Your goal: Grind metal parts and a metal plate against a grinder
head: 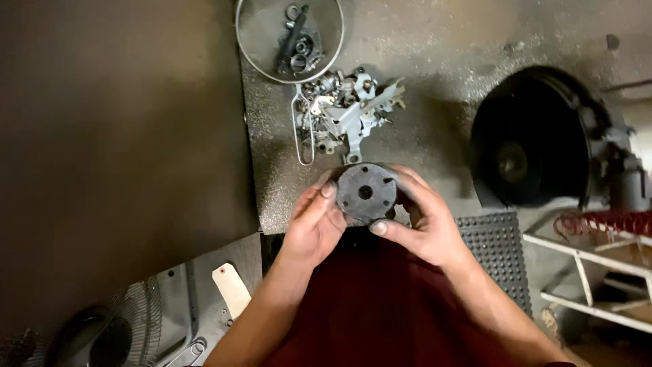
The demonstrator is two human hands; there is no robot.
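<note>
Both hands grip a round dark metal hub [367, 192] between them, left hand [314, 228] fingers curled on its near-left rim, right hand [424, 228] fingers around its right side, apparently for inspection; beyond the fingertips lie loose metal parts [346, 109] on the tabletop [435, 81].

Small metal parts [343, 109] too jumbled to identify.

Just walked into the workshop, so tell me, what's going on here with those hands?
A person holds a round dark metal part up in front of them with both bare hands, left hand and right hand gripping its sides. Its flat face shows a centre hole and smaller holes. Beyond it lie a heap of small metal parts and a wire strainer holding more.
</note>
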